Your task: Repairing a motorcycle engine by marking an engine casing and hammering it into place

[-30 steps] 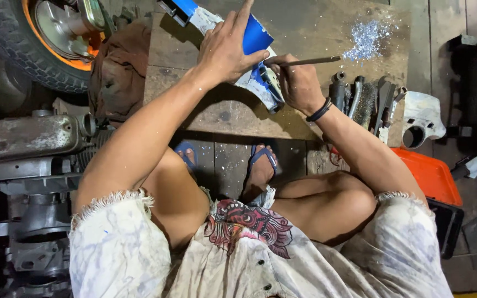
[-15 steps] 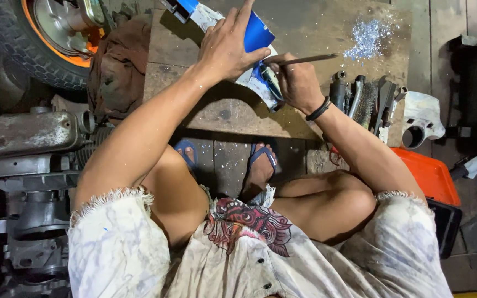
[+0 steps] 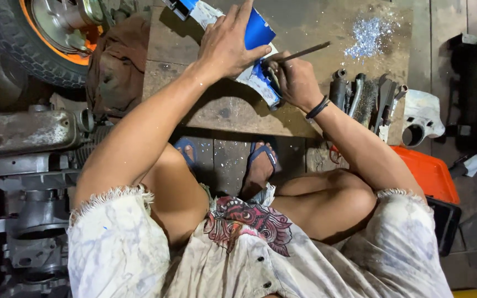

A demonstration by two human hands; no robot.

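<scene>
Wooden bench [image 3: 205,110]: blue panel [image 3: 258,33] under left fingers [image 3: 237,25], file [image 3: 299,54] in right fingers [image 3: 282,69].

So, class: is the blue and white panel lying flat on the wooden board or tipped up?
Tipped up. The left hand presses the blue and white panel aslant on the wooden board; the right hand holds a thin rod.

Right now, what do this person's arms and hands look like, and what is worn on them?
Both arms are bare from shoulder to fingers. The left hand wears nothing: no glove, no ring that shows. The right hand is gloveless too, with a dark band round its wrist. The shirt is pale and stained, its sleeves cut off with frayed edges at the shoulders. Fine pale specks dot both forearms.
</scene>
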